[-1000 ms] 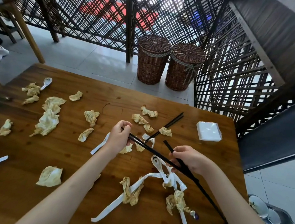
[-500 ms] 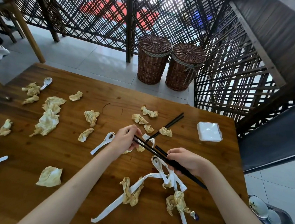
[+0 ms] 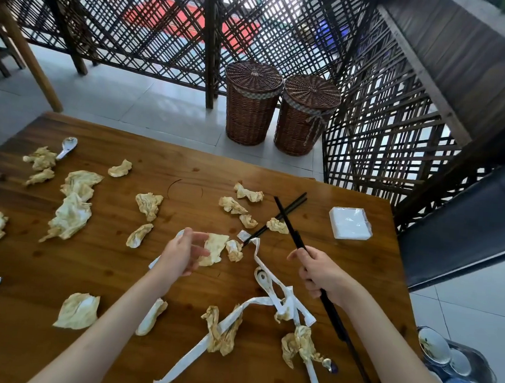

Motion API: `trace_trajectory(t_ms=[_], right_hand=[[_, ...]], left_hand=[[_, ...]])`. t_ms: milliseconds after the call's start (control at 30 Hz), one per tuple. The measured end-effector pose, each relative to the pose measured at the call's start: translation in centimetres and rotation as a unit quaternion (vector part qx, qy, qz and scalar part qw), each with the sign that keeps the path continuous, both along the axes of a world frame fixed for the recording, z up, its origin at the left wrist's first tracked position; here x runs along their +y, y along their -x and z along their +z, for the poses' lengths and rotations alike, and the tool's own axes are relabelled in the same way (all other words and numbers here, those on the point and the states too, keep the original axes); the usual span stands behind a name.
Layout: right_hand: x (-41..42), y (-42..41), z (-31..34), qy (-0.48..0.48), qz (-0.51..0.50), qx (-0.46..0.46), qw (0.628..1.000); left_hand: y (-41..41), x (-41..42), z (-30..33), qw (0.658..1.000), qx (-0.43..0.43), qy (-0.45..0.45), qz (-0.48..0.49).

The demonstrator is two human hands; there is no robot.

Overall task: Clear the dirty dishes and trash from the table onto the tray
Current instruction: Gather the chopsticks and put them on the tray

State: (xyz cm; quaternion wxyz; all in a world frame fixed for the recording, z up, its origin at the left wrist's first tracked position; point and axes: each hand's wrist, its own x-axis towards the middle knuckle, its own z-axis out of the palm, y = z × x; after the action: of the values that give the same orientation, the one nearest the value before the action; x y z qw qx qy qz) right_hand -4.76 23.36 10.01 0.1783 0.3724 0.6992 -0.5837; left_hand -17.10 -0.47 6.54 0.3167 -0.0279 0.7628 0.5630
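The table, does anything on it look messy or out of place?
Yes. Crumpled stained napkins lie scattered over the table, torn white wrappers trail near the front edge, and one pair of black chopsticks lies loose among them.

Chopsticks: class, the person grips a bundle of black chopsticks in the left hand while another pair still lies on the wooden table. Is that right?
Not quite. The head view shows the black chopsticks in the grip of the right hand, not the left. The left hand is open and holds nothing, above the soiled napkins. The rest stands: another pair lies on the wooden table.
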Motion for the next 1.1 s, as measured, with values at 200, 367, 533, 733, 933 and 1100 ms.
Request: trace_trajectory(t_ms=[200,367,533,733,933,1100], right_hand=[[-0.7,-0.7,-0.3,-0.041,-0.061,-0.01,0.997],[-1.2,-1.3,-0.5,-0.071,-0.128,-0.014,0.989],[0.0,-2.3,-0.8,-0.05,-0.15,-0.019,0.987],[3.6,-4.0,-2.5,-0.024,-0.146,-0.013,0.989],[9.0,-5.8,-5.4,0.03,-0.159,-0.044,0.986],[12.7,-6.9,-7.1,0.062,-0.161,-0.066,0.983]], left_hand=[[0.3,-0.8,-1.0,1.0,-0.015,-0.006,-0.015],[0.8,-0.4,-2.4,0.997,-0.001,0.011,-0.071],[0.5,1.6,-4.5,0.979,0.071,0.099,-0.164],[0.6,7.5,-6.7,0.905,0.265,0.276,-0.188],[1.5,14.1,-9.2,0.835,0.363,0.376,-0.171],[2.0,16.2,-11.5,0.81,0.322,0.471,-0.131]])
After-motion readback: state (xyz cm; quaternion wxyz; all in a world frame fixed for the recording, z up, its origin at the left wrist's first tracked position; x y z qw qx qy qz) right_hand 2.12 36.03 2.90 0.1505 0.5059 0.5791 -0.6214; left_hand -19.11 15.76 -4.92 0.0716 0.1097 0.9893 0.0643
